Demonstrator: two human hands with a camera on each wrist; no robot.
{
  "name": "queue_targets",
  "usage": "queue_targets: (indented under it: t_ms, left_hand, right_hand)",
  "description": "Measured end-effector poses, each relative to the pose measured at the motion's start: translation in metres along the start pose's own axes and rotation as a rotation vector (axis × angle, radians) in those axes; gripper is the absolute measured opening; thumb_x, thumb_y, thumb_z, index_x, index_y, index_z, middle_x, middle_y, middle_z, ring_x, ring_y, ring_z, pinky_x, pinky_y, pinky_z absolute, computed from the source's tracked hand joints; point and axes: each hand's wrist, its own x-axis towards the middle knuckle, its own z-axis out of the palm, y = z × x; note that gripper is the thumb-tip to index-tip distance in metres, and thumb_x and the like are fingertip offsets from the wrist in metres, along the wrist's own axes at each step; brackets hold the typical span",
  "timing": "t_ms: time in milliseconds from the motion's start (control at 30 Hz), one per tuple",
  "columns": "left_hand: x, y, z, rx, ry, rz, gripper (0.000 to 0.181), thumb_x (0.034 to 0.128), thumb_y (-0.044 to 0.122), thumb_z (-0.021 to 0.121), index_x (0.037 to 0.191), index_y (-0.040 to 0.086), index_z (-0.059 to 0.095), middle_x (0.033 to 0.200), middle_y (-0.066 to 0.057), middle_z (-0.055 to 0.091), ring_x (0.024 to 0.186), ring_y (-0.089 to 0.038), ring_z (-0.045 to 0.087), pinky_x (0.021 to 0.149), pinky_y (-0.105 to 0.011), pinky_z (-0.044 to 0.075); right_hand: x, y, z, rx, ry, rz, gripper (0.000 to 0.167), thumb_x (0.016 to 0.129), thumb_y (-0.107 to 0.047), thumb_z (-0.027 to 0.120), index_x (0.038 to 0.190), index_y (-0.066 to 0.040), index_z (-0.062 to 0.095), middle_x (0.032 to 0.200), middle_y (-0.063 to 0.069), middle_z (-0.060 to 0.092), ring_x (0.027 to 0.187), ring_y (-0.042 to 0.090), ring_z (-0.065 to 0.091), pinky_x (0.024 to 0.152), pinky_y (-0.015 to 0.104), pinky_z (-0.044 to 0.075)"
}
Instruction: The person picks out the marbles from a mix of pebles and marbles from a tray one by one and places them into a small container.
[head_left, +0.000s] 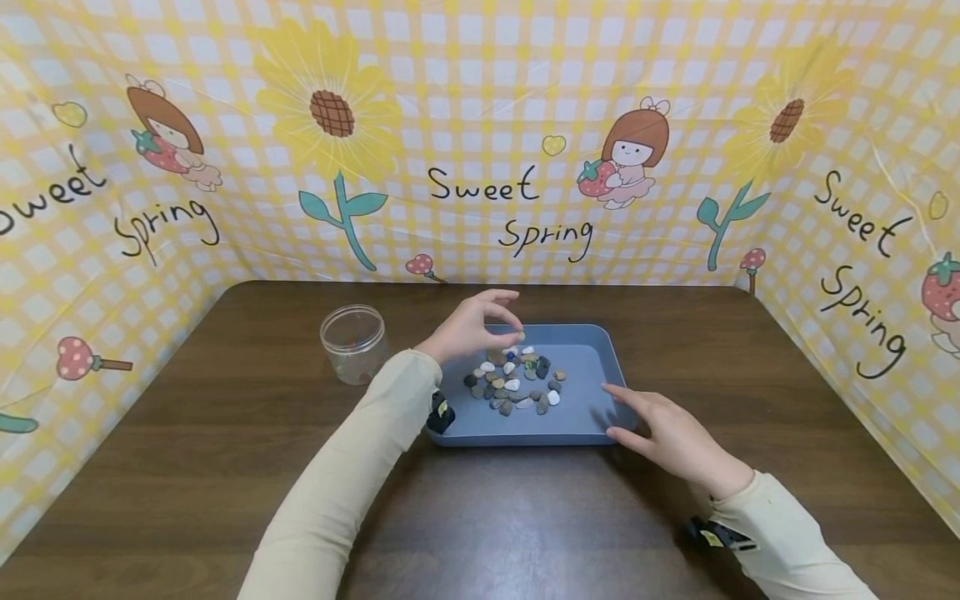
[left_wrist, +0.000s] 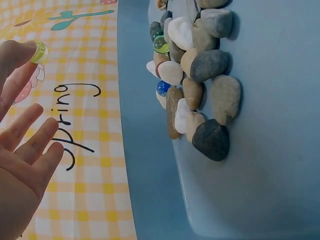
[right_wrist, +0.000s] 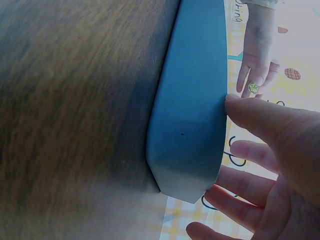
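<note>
At the head view's centre, the left hand (head_left: 471, 327) pinches a yellow-green glass marble (left_wrist: 41, 52) over the blue tray (head_left: 588, 400) of pebbles (head_left: 512, 385); lower right, the right hand (head_left: 678, 435), fingers apart, touches the tray's rim.

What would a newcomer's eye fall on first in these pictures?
Probably the cloth first: its yellow checks and large sunflowers rise behind the table. Next might come the blue tray with many stones in it; above it, the left hand pinches a yellow-green marble. The right hand touches the tray's right side, and a clear jar stands to its left.
</note>
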Motion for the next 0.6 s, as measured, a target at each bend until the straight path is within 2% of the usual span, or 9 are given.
queue_targets:
  t_ms: [267,600]
  left_hand:
    - [-0.002,0.004,-0.004,0.001,0.011,0.01,0.013,0.0818,0.02,0.072,0.091,0.012,0.074,0.145,-0.004,0.042,0.137,-0.023,0.036,0.111,-0.047,0.032]
    - [-0.005,0.008,-0.011,0.029,0.048,0.054,0.013,0.0824,0.02,0.071,0.093,0.013,0.073,0.144,-0.004,0.044,0.136,-0.024,0.037,0.11,-0.048,0.033]
  right_hand:
    - [0.0,0.0,0.0,0.002,-0.001,0.008,0.056,0.086,-0.027,0.067,0.136,-0.01,0.048,0.127,0.014,0.06,0.115,0.033,0.057,0.094,0.05,0.046]
    - [0.0,0.001,0.0,0.005,-0.003,0.006,0.056,0.086,-0.028,0.066,0.136,-0.01,0.048,0.128,0.014,0.059,0.115,0.033,0.057,0.094,0.05,0.046]
